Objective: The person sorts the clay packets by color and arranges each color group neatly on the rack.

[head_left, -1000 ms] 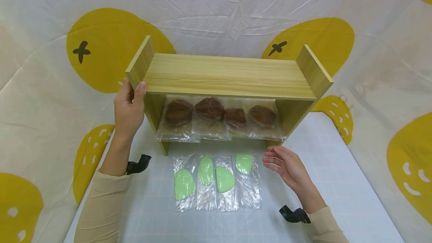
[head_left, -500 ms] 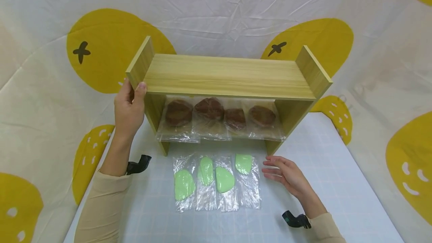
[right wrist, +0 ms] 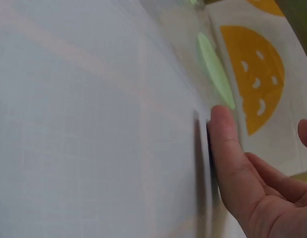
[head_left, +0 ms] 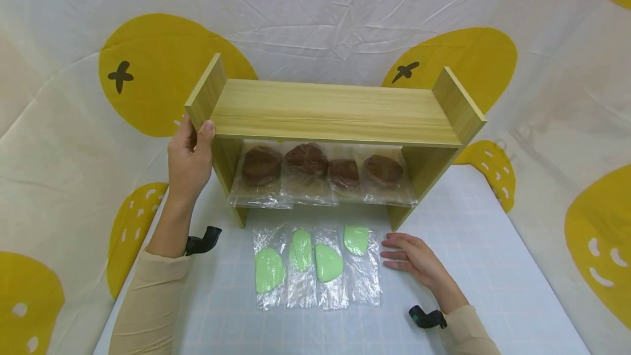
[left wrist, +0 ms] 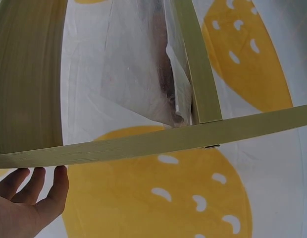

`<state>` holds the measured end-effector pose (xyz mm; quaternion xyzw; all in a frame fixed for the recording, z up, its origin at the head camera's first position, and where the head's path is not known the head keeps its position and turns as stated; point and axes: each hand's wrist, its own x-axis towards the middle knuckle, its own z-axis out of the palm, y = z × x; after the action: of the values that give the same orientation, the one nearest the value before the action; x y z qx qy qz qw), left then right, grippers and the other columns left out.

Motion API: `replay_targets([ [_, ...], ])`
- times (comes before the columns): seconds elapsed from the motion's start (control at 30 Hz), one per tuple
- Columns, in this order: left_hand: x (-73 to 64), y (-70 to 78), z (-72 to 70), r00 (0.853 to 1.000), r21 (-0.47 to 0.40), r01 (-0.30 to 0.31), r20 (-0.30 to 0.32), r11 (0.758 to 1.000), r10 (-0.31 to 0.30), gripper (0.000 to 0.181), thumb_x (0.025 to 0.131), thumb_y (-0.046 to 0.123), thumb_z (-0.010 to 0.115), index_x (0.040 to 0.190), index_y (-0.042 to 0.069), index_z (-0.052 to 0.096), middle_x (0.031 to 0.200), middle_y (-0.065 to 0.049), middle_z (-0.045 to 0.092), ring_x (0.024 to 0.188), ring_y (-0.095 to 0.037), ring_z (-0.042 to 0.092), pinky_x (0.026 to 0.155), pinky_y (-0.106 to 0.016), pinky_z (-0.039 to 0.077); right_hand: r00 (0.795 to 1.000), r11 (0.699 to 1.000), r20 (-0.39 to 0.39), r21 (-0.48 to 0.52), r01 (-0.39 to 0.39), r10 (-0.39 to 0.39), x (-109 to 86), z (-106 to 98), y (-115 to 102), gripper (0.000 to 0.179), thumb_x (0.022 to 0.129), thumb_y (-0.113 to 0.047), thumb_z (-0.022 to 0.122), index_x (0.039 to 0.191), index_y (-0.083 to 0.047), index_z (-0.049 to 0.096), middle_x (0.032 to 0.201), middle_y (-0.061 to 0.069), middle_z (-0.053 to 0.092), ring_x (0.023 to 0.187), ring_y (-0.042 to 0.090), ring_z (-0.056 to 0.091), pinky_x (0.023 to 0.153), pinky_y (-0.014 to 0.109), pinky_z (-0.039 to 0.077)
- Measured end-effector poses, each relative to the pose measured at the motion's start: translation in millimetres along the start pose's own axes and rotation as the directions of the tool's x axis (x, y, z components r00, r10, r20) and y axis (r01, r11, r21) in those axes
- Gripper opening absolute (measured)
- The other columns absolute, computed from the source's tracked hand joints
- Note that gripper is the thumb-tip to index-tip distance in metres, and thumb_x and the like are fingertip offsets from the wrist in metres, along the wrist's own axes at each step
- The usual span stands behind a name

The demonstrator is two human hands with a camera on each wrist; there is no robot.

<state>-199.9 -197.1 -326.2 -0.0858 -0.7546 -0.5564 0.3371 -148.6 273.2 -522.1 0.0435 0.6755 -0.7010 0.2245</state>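
Observation:
My left hand grips the left side panel of a small wooden shelf, thumb at the front edge and fingers on the outer side. In the left wrist view the fingertips touch the panel's outside. On the shelf's lower board lie several clear bags with brown lumps. In front of it, a row of several clear bags with flat light green pieces lies on the table. Just right of the rightmost green bag, my right hand is low over the table with relaxed fingers, holding nothing.
A pale checked cloth covers the table. Behind and at both sides hangs a white curtain with yellow shapes. Each wrist wears a black camera mount.
My right hand has moved down, away from the shelf's right foot, to beside the rightmost green bag. My left hand, the shelf and the bags stay in place.

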Motion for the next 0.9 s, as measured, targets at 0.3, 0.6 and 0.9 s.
replay_targets([
  [0.3,-0.3,-0.7,-0.5,1.0,-0.005,0.002,-0.004,1.0,-0.002,0.033,0.103,0.026,0.054,0.131,0.011,0.062,0.113,-0.004,0.063,0.098,-0.017,0.058,0.082,-0.025,0.048,1.0,1.0,-0.012,-0.01,-0.003,0.003,10.6,-0.1,4.0,0.06,0.105,-0.029,0.052,0.143,0.015,0.037,0.136,0.031,0.052,0.114,0.036,0.062,0.09,0.044,0.052],
  [0.6,-0.3,-1.1,0.4,1.0,-0.014,0.0,0.002,1.0,0.0,0.034,0.103,0.026,0.055,0.132,0.011,0.062,0.116,-0.005,0.064,0.101,-0.017,0.058,0.085,-0.027,0.048,0.999,0.999,-0.037,-0.045,-0.013,0.012,17.1,0.5,4.8,0.055,0.105,-0.029,0.054,0.138,0.014,0.046,0.126,0.021,0.063,0.1,0.026,0.066,0.08,0.036,0.055],
  [0.9,0.4,-1.6,0.2,1.0,-0.018,-0.005,0.002,1.0,0.005,0.034,0.103,0.026,0.055,0.132,0.01,0.062,0.115,-0.005,0.064,0.1,-0.018,0.058,0.084,-0.026,0.049,0.998,0.985,-0.056,-0.172,0.006,-0.016,22.4,6.4,4.7,0.04,0.1,-0.019,0.061,0.123,0.014,0.058,0.1,0.012,0.065,0.075,0.019,0.061,0.058,0.028,0.048],
])
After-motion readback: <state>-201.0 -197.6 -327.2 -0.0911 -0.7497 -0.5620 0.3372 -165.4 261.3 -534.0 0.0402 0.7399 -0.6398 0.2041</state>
